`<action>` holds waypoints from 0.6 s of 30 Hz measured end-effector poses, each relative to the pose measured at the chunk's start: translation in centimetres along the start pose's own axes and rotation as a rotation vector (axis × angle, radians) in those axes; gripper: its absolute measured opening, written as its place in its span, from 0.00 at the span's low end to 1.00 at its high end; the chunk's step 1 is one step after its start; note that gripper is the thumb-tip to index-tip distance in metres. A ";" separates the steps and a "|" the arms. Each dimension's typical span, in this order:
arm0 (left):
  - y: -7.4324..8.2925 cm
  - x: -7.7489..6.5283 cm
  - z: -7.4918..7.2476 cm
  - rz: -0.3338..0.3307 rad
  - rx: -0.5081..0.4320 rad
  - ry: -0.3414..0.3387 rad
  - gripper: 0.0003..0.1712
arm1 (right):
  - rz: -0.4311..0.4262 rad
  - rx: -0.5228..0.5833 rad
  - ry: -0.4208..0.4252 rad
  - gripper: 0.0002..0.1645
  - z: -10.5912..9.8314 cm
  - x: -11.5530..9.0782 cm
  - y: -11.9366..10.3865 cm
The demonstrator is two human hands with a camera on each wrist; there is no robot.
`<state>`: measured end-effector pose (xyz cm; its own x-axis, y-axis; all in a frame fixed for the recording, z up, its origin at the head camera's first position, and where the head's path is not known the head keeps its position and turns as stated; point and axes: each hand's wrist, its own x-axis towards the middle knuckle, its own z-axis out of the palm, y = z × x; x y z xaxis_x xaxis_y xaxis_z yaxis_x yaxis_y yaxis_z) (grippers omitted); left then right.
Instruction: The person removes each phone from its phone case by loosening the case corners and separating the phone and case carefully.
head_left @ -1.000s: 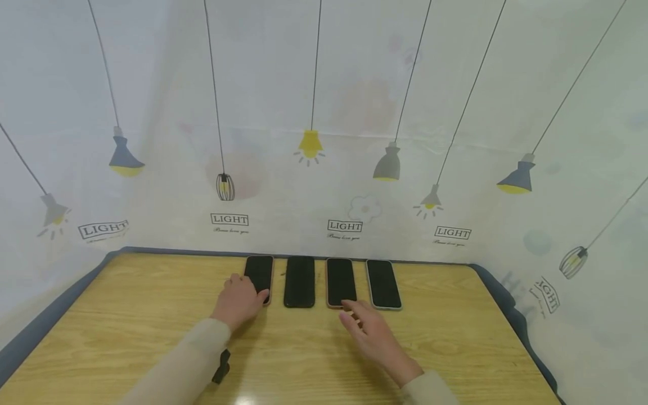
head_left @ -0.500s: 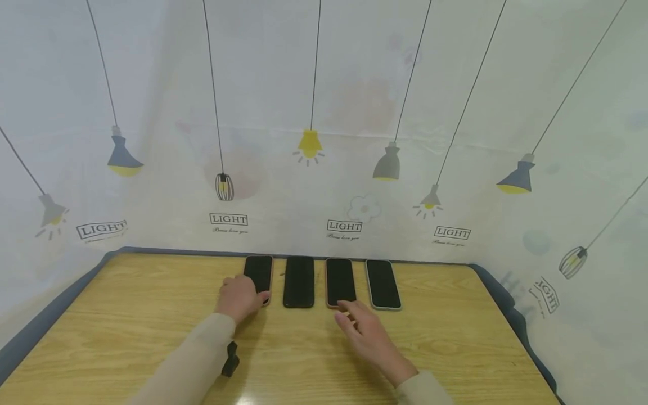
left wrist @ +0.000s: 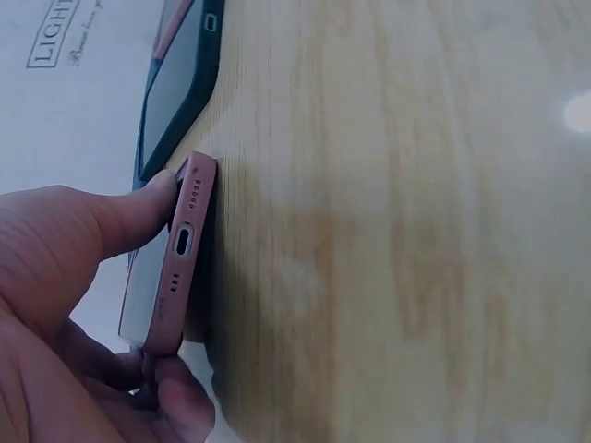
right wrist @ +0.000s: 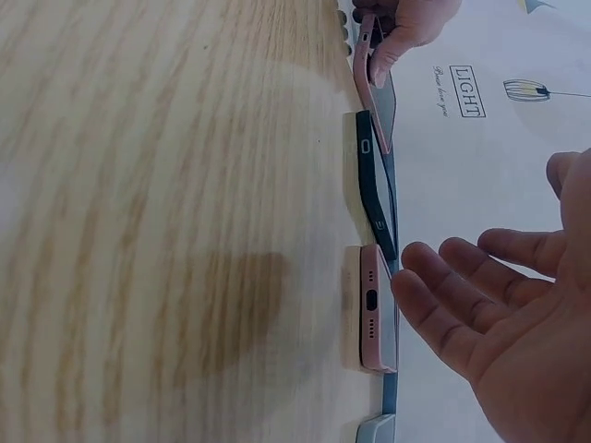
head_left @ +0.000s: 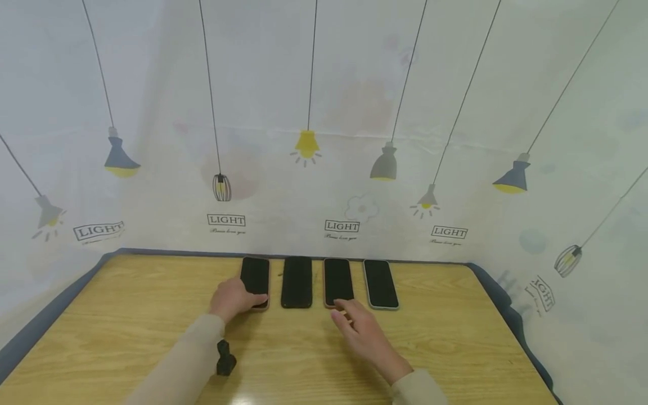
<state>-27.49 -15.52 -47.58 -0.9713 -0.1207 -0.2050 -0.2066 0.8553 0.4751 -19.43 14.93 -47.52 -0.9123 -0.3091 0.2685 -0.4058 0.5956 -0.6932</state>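
Four-sided dark screens face up in a row at the table's far edge: a pink-cased smartphone (head_left: 255, 273) at left, a black-cased smartphone (head_left: 297, 282), a second pink-cased smartphone (head_left: 337, 278) and a pale-cased smartphone (head_left: 381, 284). My left hand (head_left: 233, 298) grips the leftmost one, thumb on its screen and fingers under its side. In the left wrist view that pink smartphone (left wrist: 175, 268) is tilted, its near end raised off the wood. My right hand (head_left: 367, 332) hovers by the near end of the second pink phone, its fingers (right wrist: 452, 295) extended and holding nothing.
The wooden table (head_left: 304, 354) meets a white curtain (head_left: 283, 185) printed with lamps just behind the phones. A dark blue border (head_left: 496, 289) runs along the table's edge. A black device (head_left: 225, 358) sits at my left wrist.
My left thumb has straightened further across the leftmost phone, and that phone's near end has come up slightly toward me. The right hand stays almost in place; the view shifts a little.
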 end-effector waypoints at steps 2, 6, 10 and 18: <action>-0.4 -0.1 -0.2 0.023 -0.027 0.000 0.39 | 0.000 0.002 -0.001 0.22 0.0 0.0 -0.1; -1.4 -0.2 -0.7 0.058 -0.157 -0.026 0.25 | 0.005 0.001 -0.004 0.22 0.1 0.1 -0.2; -2.5 -0.6 -0.9 0.046 -0.452 -0.120 0.14 | 0.004 -0.006 -0.007 0.22 0.1 0.2 -0.2; -3.3 -2.0 -1.2 0.069 -0.603 -0.200 0.11 | -0.012 -0.023 -0.027 0.23 0.2 0.3 -0.3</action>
<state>-25.04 -18.69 -47.69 -0.9559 0.0710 -0.2850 -0.2310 0.4172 0.8789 -19.54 14.55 -47.39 -0.9056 -0.3361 0.2588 -0.4185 0.6083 -0.6744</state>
